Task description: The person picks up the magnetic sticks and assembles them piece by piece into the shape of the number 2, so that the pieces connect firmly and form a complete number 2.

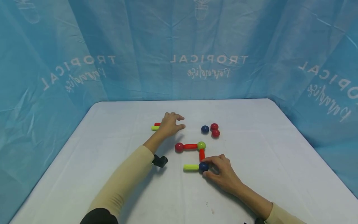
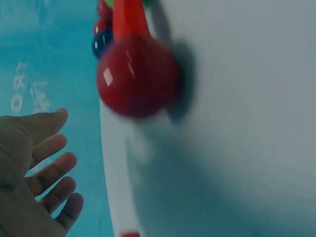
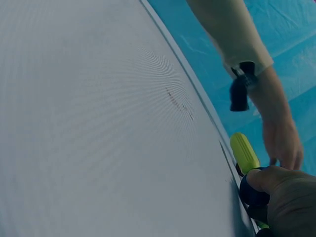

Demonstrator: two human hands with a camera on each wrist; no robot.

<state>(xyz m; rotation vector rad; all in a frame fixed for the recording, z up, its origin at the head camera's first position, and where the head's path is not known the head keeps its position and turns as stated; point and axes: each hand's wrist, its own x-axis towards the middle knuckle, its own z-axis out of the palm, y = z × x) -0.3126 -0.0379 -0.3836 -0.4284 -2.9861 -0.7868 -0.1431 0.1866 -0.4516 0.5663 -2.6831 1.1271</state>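
My right hand [image 1: 223,172] pinches a dark blue ball [image 1: 203,167] between thumb and fingers. That ball joins a yellow-green rod [image 1: 191,167] pointing left and a red rod [image 1: 202,155] running up to a green ball [image 1: 201,145]. From the green ball another red rod [image 1: 190,146] leads left to a red ball [image 1: 179,147], which looms large in the left wrist view. Above and left of this chain, my left hand [image 1: 170,124] hovers with fingers spread and nothing held. Partly behind it lie a loose red rod [image 1: 157,124] and a yellow-green rod [image 1: 155,128].
Beyond the chain, a loose blue ball [image 1: 205,129] and two red balls, one behind [image 1: 214,126] and one in front [image 1: 215,133], sit grouped on the white table [image 1: 251,130]. A blue printed sheet [image 1: 139,46] hangs around the table's back and sides.
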